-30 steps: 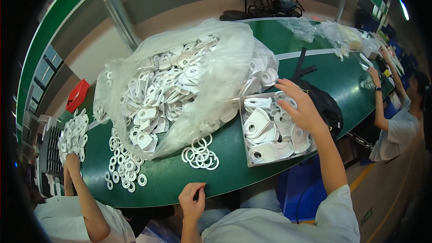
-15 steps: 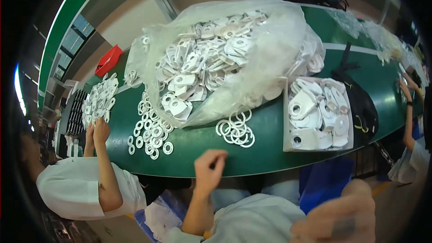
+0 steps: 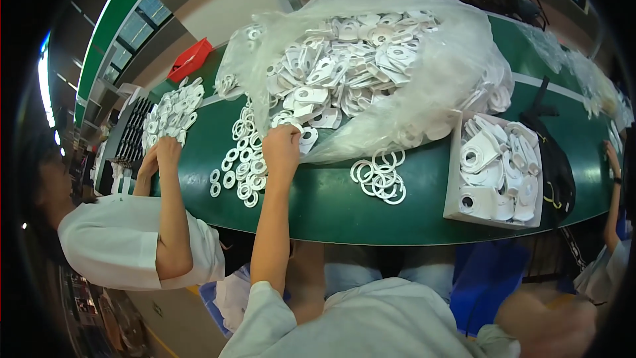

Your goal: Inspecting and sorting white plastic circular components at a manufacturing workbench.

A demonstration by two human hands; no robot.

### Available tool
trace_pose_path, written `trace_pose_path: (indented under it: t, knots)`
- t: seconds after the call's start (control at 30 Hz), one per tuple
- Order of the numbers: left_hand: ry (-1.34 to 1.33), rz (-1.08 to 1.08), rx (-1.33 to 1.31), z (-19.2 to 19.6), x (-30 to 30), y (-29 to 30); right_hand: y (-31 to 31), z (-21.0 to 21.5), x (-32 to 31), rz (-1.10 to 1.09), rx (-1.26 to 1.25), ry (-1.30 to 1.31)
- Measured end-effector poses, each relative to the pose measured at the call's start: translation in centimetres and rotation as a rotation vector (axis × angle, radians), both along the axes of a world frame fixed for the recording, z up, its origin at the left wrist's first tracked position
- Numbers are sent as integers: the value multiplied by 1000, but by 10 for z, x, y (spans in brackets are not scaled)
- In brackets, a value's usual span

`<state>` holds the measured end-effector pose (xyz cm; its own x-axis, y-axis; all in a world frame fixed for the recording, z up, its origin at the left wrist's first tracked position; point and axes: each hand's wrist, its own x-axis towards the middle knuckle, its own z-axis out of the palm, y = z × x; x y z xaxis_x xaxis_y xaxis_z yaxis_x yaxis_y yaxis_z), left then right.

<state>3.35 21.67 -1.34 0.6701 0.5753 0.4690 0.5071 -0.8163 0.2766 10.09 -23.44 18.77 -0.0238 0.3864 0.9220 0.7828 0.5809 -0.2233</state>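
Note:
My left hand (image 3: 281, 151) reaches to the mouth of a large clear plastic bag (image 3: 457, 33). Its fingers are closed at the edge of a white plastic part (image 3: 286, 119) with a round hole; the fingertips are partly hidden. Many similar flat white parts (image 3: 341, 66) fill the bag. Beside this hand, on the left, lies a loose pile of white rings (image 3: 250, 167). Low at the right, away from the table, my right hand (image 3: 546, 325) is smeared by motion, so its fingers and anything in them cannot be made out.
A box (image 3: 493, 219) of white parts stands right of a small heap of thin white rings (image 3: 381, 179). Behind it lies a black bag (image 3: 553, 166). A co-worker (image 3: 142, 238) handles white pieces at left, near a red bin (image 3: 190, 59). Another person's arm (image 3: 615, 192) shows far right.
My left hand has moved forward from the table's near edge to the parts at the bag's mouth. My right hand has shifted lower and to the right. The whole view has swung slightly left.

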Motion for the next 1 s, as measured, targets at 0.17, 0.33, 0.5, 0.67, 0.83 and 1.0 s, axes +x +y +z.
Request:
trace_pose_path:
  t: [0.17, 0.33, 0.5, 0.67, 0.83, 1.0]
  knots:
    - [-151, 17, 119, -1, 0, -9, 63, -85, 4, 131, -422, 307]
    - [-511, 15, 146, 15, -16, -26, 112, -138, -15, 220, -722, 682]
    - [-1164, -19, -1167, 5, -54, -150, 151, -181, -35, 278, -746, 1293]
    - [-1002, -155, -1631, 4, -78, -215, 177, -209, -43, 376, -642, 1460]
    - [-415, 220, -139, -7, -114, -126, 168, -207, -32, 413, -640, 1653]
    - [-156, 230, 27, -26, -110, -89, 156, -215, -24, 476, -845, 1603]
